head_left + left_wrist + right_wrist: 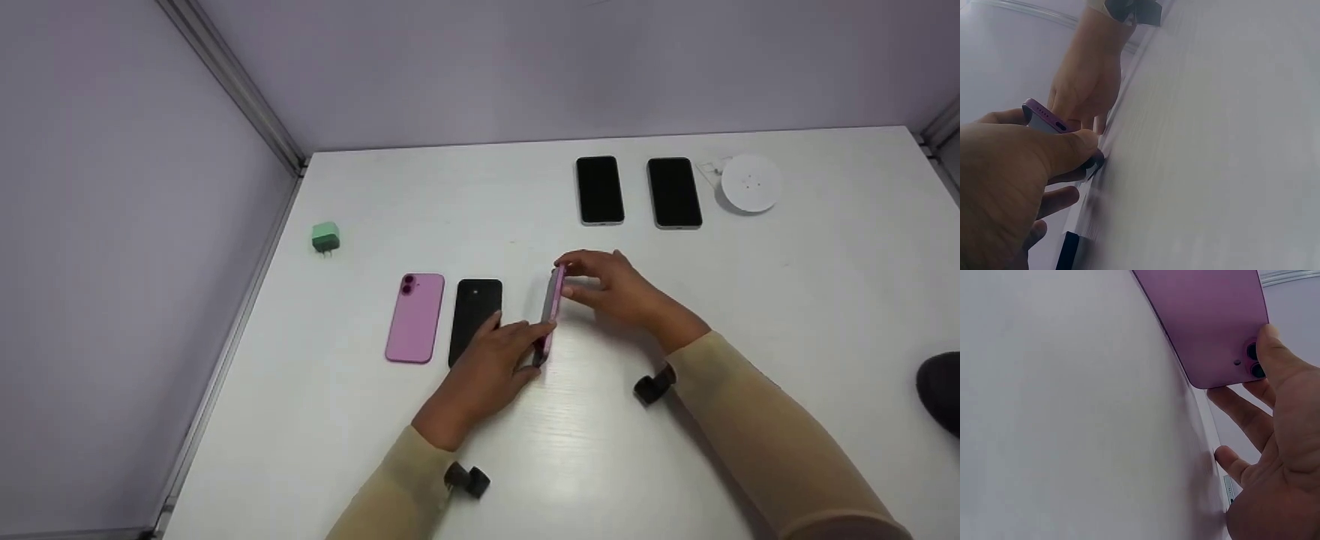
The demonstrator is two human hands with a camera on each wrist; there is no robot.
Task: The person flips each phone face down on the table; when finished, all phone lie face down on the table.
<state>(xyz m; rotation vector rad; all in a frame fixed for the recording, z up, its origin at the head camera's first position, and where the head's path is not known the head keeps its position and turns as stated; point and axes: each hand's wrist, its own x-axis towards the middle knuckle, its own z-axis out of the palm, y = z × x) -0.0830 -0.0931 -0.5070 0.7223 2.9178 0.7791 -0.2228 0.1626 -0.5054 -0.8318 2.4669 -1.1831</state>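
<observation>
The held pink phone is tilted up on its side over the middle of the white surface, with its back turned toward the right. Its lower end is pinched by the thumb and fingers of the left hand; its upper corner, beside the camera lenses, is gripped by the thumb and fingers of the right hand. Whether its lower long edge is touching the surface cannot be told for sure, as the wrist views are oblique and dim.

The body may be judged stiff and fairly light, though dense for its thinness. The smooth back would probably be slippery under dry fingertips, and the glass should be treated as fragile, the corners most of all. Hold is best taken by the long side edges, or by opposite ends as here, with pressure kept off the lenses. Just to the left, the black phone is partly covered by the left hand, so knocks should be guarded against.
</observation>
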